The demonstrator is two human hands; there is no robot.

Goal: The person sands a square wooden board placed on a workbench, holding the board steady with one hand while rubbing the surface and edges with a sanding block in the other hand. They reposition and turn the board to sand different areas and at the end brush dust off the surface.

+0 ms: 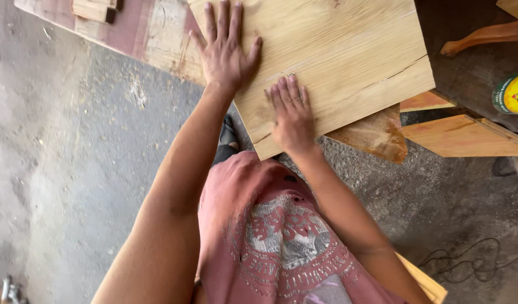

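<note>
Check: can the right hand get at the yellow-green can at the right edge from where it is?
Probably, with a stretch. The right hand lies flat on the pale wood panel; the can sits well off to the right past angled boards. Nothing tall stands between them.

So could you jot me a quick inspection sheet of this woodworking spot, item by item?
Surface: bench with reddish top, worn at its edge.
Job's things: pale board, a crack along its right side.
Clutter: wood block, offcuts, round can.
Hands: left hand flat on the board, fingers spread; right hand flat near the board's lower edge; neither grips.
Cables: dark cord looped on the floor.
Surroundings: dusty concrete floor, sawdust scattered.
</note>
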